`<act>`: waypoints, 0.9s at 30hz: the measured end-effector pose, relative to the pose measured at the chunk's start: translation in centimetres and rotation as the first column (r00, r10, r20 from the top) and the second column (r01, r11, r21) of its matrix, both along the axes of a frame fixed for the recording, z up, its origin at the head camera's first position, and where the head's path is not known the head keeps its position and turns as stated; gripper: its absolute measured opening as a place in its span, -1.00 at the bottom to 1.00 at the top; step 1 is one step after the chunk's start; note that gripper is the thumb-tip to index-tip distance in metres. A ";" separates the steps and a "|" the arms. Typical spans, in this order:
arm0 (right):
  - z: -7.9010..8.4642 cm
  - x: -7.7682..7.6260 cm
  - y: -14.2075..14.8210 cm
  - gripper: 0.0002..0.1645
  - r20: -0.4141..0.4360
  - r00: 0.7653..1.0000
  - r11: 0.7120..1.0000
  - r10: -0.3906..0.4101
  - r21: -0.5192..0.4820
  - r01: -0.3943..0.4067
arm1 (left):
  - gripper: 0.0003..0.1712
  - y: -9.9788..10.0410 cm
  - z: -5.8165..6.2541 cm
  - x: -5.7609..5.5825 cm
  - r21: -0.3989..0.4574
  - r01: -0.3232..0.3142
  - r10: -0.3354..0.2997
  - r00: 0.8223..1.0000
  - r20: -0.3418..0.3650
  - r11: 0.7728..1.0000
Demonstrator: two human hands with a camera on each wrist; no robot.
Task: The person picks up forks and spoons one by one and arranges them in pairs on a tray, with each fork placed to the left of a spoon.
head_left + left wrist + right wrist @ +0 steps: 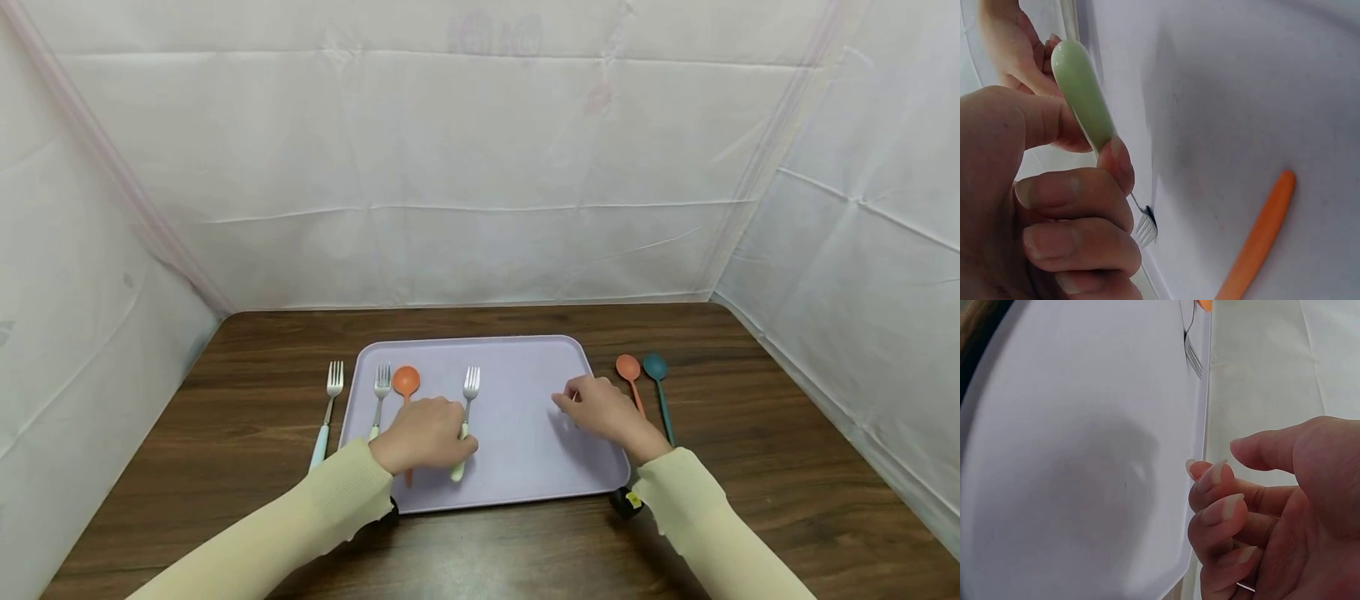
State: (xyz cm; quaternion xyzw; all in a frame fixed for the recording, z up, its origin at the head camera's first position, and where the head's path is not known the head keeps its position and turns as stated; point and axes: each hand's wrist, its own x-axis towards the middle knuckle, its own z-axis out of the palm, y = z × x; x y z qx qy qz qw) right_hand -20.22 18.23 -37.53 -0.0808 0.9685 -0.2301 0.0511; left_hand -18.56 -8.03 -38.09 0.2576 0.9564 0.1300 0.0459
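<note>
My left hand [427, 435] is over the left half of a pale lilac tray [525, 358]. Its thumb and forefinger pinch the light green handle [1082, 87] of a fork [471, 385], whose tines point toward the back of the tray. Below that hand lies an orange spoon [407, 381], partly covered by it. A second fork [382, 382] with a light green handle is left of the spoon; the sleeve hides its lower end. Above the tray's right side hovers my right hand [603, 408], fingers loosely bent and thumb apart, with nothing in it.
Left of the tray, a fork [335, 379] with a pale blue handle lies on the dark wooden table [255, 392]. Right of it lie an orange-red spoon [628, 367] and a teal spoon [656, 367]. White sheeting [480, 183] encloses the back and sides.
</note>
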 end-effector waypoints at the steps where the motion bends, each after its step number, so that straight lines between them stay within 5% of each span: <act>1: 0.0 0.0 0.1 -0.67 0.001 1.000 1.000 -0.004 0.000 0.004 | -0.60 0.1 0.0 0.0 -0.002 -0.003 0.003 1.000 -0.001 1.000; 27: -1.0 0.1 4.2 -0.58 0.002 0.998 0.998 -0.066 0.023 0.066 | -0.67 0.6 -0.4 -0.5 -0.012 -0.036 0.037 0.996 0.078 0.999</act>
